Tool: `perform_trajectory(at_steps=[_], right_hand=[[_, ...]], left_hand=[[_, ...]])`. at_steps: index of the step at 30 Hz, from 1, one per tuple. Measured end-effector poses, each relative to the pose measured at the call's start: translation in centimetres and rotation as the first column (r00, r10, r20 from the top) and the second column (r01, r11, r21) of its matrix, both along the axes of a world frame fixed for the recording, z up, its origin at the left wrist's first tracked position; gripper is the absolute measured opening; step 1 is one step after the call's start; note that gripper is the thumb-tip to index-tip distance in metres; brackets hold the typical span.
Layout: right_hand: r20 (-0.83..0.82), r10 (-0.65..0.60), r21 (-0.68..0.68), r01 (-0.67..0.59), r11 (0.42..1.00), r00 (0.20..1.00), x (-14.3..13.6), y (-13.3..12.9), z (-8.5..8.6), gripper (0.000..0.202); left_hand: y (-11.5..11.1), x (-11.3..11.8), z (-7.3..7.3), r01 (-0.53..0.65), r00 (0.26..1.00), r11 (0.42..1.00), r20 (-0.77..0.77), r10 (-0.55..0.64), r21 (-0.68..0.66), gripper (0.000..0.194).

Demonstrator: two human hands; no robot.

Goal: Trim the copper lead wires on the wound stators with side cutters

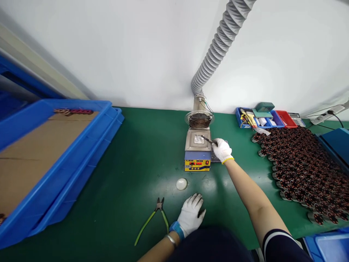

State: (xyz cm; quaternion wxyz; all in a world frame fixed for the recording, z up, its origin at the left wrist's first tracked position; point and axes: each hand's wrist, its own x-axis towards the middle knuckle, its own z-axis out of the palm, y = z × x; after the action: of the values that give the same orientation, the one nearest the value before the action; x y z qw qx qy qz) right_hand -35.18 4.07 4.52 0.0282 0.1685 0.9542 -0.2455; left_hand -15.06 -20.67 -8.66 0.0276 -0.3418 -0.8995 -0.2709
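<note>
My right hand [222, 149], in a white glove with a yellow cuff, is closed on a dark thin tool [207, 139]. The tool's tip touches or hovers at the silvery square pool [199, 139] on top of a solder pot [197, 161] with a yellow front panel and red digits. My left hand [190, 213], also gloved in white, lies on the green table with its fingers somewhat apart and nothing in it. Just above it is a small round white dish [181, 184]. Green-handled pliers [159, 207] lie with spread handles to its left.
Blue crates [61, 174] stand at the left. Many copper-wound parts [308, 167] cover the right side. Small bins [285, 119] of tools, a calculator and a power strip line the back right. A grey duct [218, 45] rises behind the pot.
</note>
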Motion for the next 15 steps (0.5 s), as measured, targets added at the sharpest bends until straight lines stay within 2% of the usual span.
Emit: perform_trajectory(at_steps=[9,15], right_hand=[[0.079,0.125,0.083,-0.132,0.988,0.989,-2.6,1.1,1.4,0.031],[0.120,0.207,0.118,-0.221,0.968,0.971,-3.1,2.1,2.2,0.031]], left_hand=[[0.0,0.0,-0.1,0.004,1.000,1.000,0.007,-0.004,-0.011,0.031],[0.0,0.0,-0.4,0.005,1.000,1.000,0.009,-0.004,-0.013,0.031]])
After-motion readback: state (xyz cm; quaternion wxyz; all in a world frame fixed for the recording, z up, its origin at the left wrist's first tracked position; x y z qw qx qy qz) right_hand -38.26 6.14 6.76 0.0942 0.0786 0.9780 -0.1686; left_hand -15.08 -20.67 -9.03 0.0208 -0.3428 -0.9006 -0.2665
